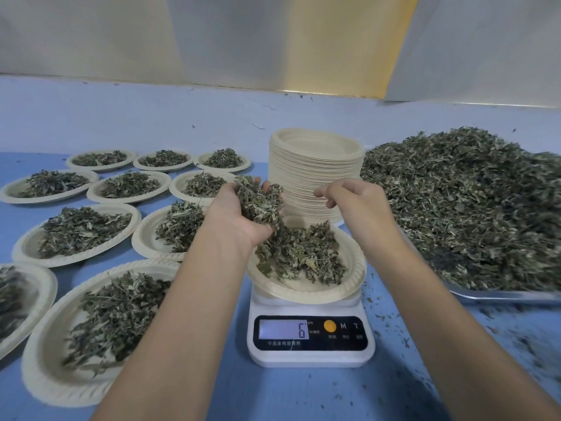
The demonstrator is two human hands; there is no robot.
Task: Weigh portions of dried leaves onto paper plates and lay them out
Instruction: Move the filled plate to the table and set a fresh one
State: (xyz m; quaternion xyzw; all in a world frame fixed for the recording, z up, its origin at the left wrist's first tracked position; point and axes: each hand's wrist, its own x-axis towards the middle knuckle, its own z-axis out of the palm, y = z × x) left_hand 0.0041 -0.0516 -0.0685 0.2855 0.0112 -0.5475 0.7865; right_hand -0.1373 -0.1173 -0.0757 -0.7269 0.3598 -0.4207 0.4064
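Reads 6 on scale (309, 338) under plate (303, 294) of leaves (300, 253). Cups more in left grip (239, 214) just above; right grip (349, 199) loosely curled, empty. Well underway: filled plates (30, 247) on bench (303, 396) left; tall stack (315, 165), heaped tray (501, 296) beyond, much left.

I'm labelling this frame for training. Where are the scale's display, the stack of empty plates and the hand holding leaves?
scale display (283, 329), head view, middle of the lit screen.
stack of empty plates (315, 168), head view, ribbed side of the stack.
left hand (235, 212), head view, bare palm near the wrist.
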